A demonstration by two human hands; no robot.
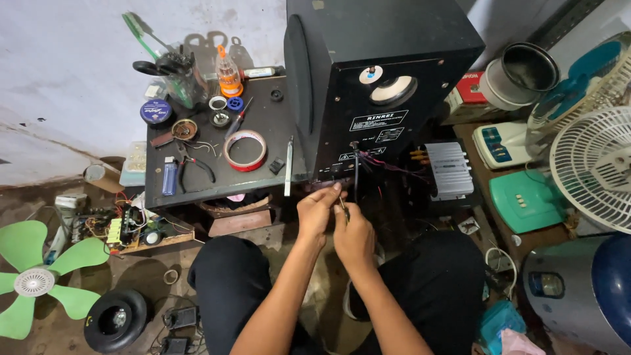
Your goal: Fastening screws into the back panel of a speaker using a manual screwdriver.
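Your left hand (317, 212) and right hand (353, 238) sit touching each other at the frame centre, just below the tall black box-shaped speaker cabinet (374, 79). Left fingers are pinched on something at the cabinet's lower back edge; too small to tell what. Right hand is clenched around a thin dark tool or wire end (344, 209) that pokes up between the two hands. A bundle of red and dark wires (378, 163) hangs from the cabinet back at 12 o'clock from your hands and runs toward the silver ribbed metal amplifier box (449, 169) at 2 o'clock.

At 10 o'clock: dark flat worktop (263, 135) carrying a red-rimmed roll of tape (245, 150), black-handled pliers (192, 164), a blue lighter (169, 175) and an orange-capped clear bottle (229, 73). A thin silver metal strip (288, 167) lies at the worktop's right edge, near the cabinet.

At 8 o'clock on the floor: green plastic fan blade (36, 279), a bare circuit board with coloured wiring (121, 227), a round black speaker driver (116, 320). At 3 o'clock: white wire fan guard (595, 167).
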